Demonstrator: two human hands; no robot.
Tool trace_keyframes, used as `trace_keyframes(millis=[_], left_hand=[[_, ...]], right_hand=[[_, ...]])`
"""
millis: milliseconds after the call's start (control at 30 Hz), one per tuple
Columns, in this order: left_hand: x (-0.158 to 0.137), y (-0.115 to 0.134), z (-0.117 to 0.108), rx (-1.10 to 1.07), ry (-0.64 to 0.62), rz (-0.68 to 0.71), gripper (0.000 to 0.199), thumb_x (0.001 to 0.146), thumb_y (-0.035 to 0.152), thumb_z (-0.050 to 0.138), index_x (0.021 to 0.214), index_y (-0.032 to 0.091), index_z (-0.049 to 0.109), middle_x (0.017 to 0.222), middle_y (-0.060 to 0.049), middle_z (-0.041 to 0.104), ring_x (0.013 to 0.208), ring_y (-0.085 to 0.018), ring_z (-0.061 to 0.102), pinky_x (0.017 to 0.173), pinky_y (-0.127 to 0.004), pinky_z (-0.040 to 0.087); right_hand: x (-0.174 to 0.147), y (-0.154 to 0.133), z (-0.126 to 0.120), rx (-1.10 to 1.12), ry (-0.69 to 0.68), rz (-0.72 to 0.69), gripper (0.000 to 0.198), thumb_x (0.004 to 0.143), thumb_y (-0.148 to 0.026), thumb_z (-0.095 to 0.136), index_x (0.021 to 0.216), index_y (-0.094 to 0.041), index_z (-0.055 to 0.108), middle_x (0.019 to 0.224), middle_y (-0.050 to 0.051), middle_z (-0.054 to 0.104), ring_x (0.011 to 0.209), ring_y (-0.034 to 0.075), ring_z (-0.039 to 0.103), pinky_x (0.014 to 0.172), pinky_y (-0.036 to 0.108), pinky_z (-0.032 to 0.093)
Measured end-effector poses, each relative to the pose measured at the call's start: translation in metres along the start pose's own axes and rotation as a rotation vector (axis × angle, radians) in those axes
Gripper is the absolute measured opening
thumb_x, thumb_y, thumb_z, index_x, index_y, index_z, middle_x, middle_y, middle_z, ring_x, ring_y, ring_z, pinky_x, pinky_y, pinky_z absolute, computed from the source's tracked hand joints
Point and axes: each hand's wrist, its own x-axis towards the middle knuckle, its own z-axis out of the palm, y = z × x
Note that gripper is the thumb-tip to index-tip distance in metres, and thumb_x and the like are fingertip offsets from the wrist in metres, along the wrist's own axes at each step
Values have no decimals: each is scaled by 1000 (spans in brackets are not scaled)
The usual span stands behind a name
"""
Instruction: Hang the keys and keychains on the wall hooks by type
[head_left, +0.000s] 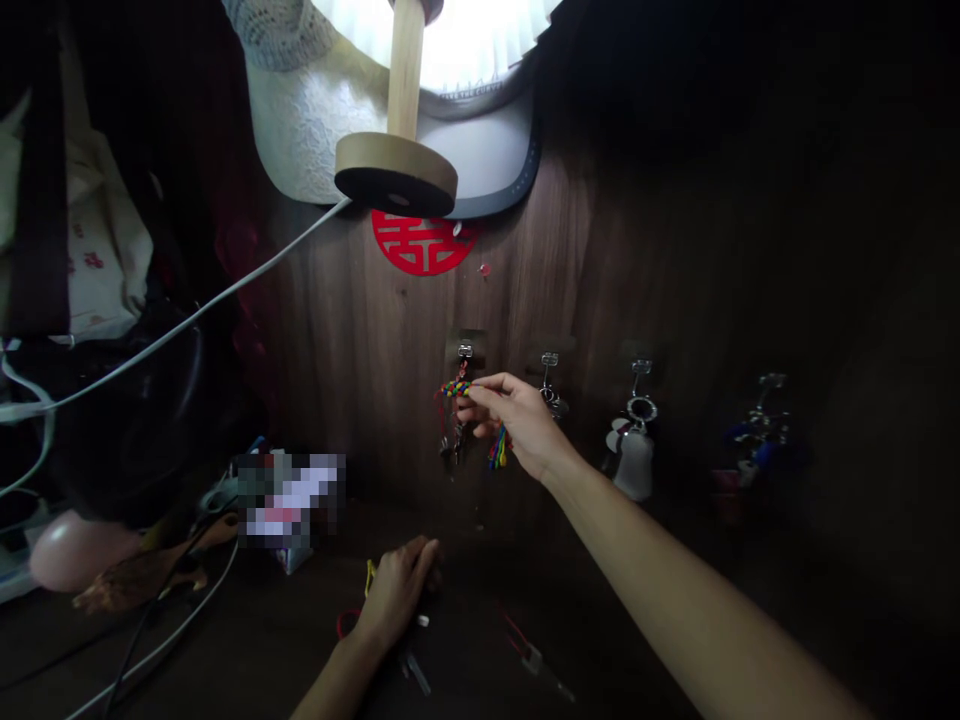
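Observation:
My right hand reaches to the wooden board, its thumb and fingers pinching a multicoloured braided cord. The cord's blue, green and red tassel hangs below the palm. Just above, a clip hook is fixed to the board, with a small reddish piece under it. Small metal pendants dangle beneath the cord; whether they belong to it I cannot tell. Low down, my left hand rests on the dark surface, fingers curled and partly in shadow. Beside its wrist lie a yellow cord and a red cord.
More hooks hold a ring, a white pendant keychain and a blue keychain. A lamp with a wooden base hangs overhead, its white cable crossing left. A red paper cutout, wooden comb and loose pieces are around.

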Motion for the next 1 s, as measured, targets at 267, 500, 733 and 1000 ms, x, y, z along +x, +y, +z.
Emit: trace_keyframes(millis=[267, 500, 733, 1000], left_hand=[[0, 0, -1, 39, 6, -6, 40, 88, 44, 33, 65, 21, 57, 57, 1, 62, 57, -15, 59, 58, -22, 38], [1, -3, 0, 47, -11, 18, 40, 89, 44, 33, 66, 21, 56, 59, 0, 62, 57, -15, 58, 57, -21, 37], [0, -5, 2, 57, -13, 28, 39, 90, 42, 33, 65, 21, 54, 58, 0, 62, 57, -15, 58, 58, -21, 36], [0, -2, 1, 86, -27, -6, 38, 89, 42, 34, 68, 21, 57, 58, 0, 62, 60, -16, 60, 57, -21, 37]], right_hand=[[29, -5, 10, 206, 177, 14, 15, 76, -8, 64, 74, -17, 53, 61, -1, 69, 55, 12, 67, 41, 15, 50], [28, 15, 5, 337, 352, -70, 21, 72, -8, 65, 77, -20, 49, 62, -4, 67, 59, 13, 68, 45, 17, 52], [9, 38, 7, 344, 405, -153, 32, 63, -21, 73, 81, -21, 45, 69, -4, 65, 61, 13, 68, 42, 17, 52], [-2, 74, 4, 356, 436, -55, 36, 64, -31, 72, 84, -23, 43, 71, -4, 67, 57, 13, 67, 42, 19, 51]])
